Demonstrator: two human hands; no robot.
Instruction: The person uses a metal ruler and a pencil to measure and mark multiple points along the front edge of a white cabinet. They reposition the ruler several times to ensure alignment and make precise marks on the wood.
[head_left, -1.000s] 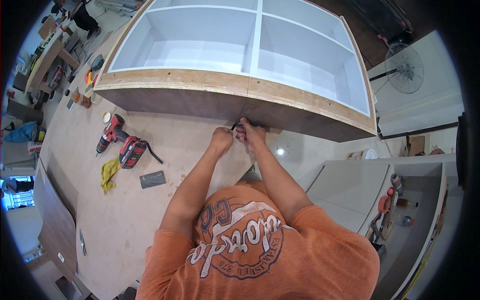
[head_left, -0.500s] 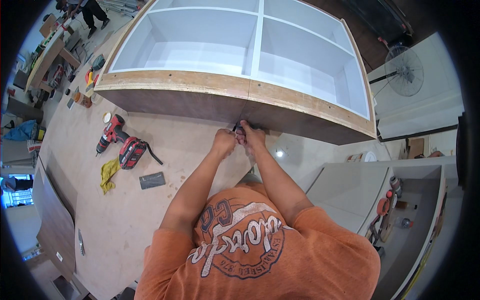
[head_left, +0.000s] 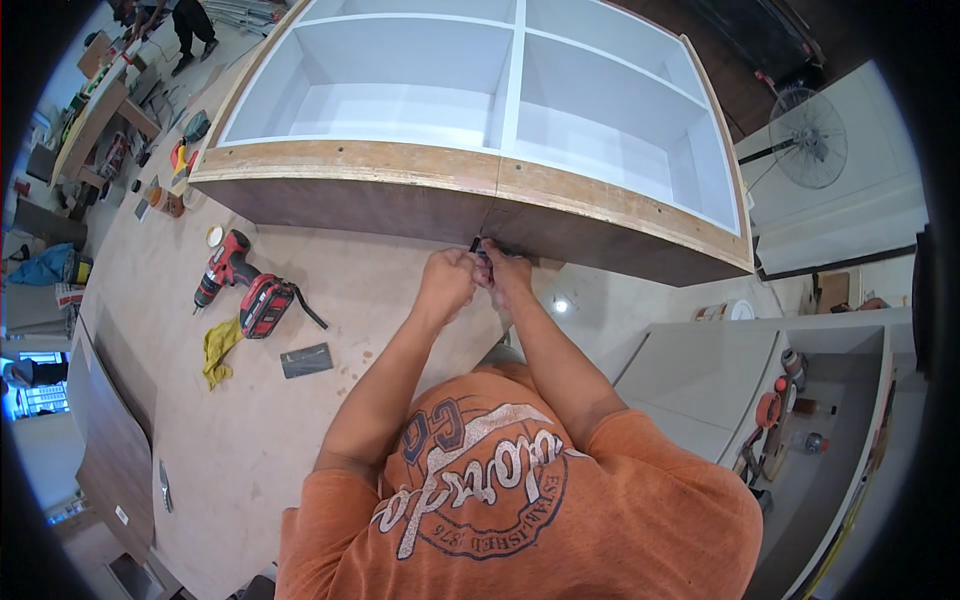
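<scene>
My left hand [head_left: 447, 282] and my right hand [head_left: 508, 274] are close together, fingers closed, just in front of the cabinet's dark brown side. Between their fingertips shows a small dark thing [head_left: 476, 244], too small to name and mostly covered by the fingers. Above my hands lies the large cabinet [head_left: 390, 165], with white-lined compartments facing up and a raw wood edge. A seam runs down its middle, close to my fingers.
On the worktable [head_left: 240, 450] to my left lie a red and black cordless drill [head_left: 240, 280], a yellow cloth [head_left: 218, 352], a dark grey rectangular piece [head_left: 306, 361] and a knife [head_left: 165, 486]. To the right stand an open cabinet [head_left: 840, 420] and a fan [head_left: 807, 140]. A person [head_left: 190, 30] stands far left.
My left hand has shifted slightly up and left, its fingers now higher by the small dark thing. My right hand has barely moved.
</scene>
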